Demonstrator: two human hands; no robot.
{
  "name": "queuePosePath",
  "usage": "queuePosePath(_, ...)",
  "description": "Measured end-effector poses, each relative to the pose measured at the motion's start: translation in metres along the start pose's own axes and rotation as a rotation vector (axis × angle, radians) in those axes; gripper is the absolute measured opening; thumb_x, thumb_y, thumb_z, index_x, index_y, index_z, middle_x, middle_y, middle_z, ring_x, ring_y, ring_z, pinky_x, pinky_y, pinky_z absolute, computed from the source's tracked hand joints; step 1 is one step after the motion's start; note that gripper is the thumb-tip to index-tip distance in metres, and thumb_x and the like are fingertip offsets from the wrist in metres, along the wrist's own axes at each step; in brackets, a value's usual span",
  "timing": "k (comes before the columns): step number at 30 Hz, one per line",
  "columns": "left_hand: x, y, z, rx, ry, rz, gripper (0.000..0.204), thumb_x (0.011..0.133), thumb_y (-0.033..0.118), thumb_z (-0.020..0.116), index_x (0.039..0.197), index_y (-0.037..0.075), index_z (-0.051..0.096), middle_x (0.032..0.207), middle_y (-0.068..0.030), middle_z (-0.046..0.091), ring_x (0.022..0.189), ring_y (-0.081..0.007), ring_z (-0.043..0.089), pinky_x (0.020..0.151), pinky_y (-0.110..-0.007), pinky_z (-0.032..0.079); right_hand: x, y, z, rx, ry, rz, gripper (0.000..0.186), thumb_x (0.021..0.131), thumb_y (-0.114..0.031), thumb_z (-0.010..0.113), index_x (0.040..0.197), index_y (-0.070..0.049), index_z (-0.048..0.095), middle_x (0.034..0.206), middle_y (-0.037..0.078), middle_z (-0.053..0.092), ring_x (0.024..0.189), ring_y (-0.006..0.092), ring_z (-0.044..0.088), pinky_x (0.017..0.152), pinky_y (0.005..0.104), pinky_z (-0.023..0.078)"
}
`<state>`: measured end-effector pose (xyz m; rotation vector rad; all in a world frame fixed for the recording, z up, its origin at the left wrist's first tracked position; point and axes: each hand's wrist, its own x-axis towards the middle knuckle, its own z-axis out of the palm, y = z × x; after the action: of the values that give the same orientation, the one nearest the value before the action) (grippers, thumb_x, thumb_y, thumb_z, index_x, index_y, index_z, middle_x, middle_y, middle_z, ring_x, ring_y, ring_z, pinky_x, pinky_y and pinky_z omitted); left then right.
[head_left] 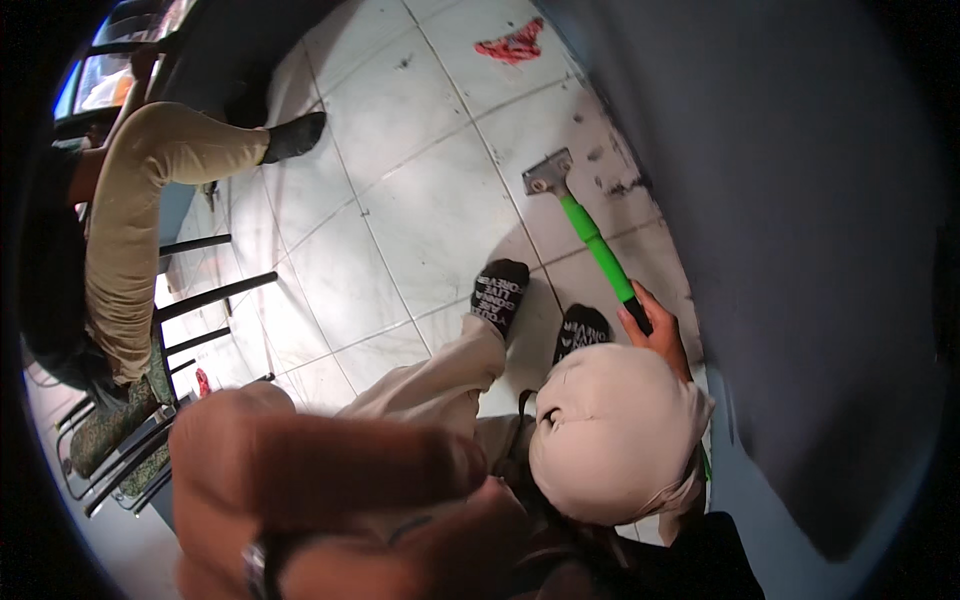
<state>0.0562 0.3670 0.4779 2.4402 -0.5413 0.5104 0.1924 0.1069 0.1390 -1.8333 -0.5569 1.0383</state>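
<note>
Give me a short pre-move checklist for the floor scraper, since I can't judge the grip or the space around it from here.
1. Right hand wrapped round the scraper handle: ok.
2. Blade by the dark marks at the wall foot: ok.
3. Blade flat on the tiled floor: cannot tell.
4. Socked feet behind the blade: ok.
5. Left hand free: cannot tell, blurred near the lens.
6. Seated person apart from the scraper: ok.

Indoor room under cleaning or refurbishment, likely a home or waiting area. White tiled floor (420,200) carries dark residue along a grey wall (800,250). Black-framed chairs (190,320) stand at left.
</note>
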Motion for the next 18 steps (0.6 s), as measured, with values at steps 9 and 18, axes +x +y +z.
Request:
queuePosePath(9,-0.016,-0.015,0.037,0.105,0.19,0.082,0.035,0.075,0.003,0.068,0.107,0.017,0.072,0.09,0.0007,0.07,0.072,-0.0186,0.062,0.077,-0.038,0.052,0.002,0.029,0.013,-0.064,0.143,-0.077,0.049,0.1,-0.017,0.066,0.144,0.0,0.054,0.124,0.025,0.07,0.11,0.0284,0.071,0.093,0.0344,0.053)
queuePosePath(18,-0.011,-0.276,0.159,-0.044,0.297,-0.236,0.047,0.073,-0.008,0.061,0.116,0.008,0.07,0.104,-0.012,0.07,0.089,-0.0265,0.064,0.081,-0.04,0.051,-0.02,0.013,0.016,-0.075,0.31,0.059,0.047,0.099,-0.014,0.066,0.142,0.001,0.055,0.107,0.021,0.073,0.087,0.0243,0.069,0.084,0.0341,0.053)
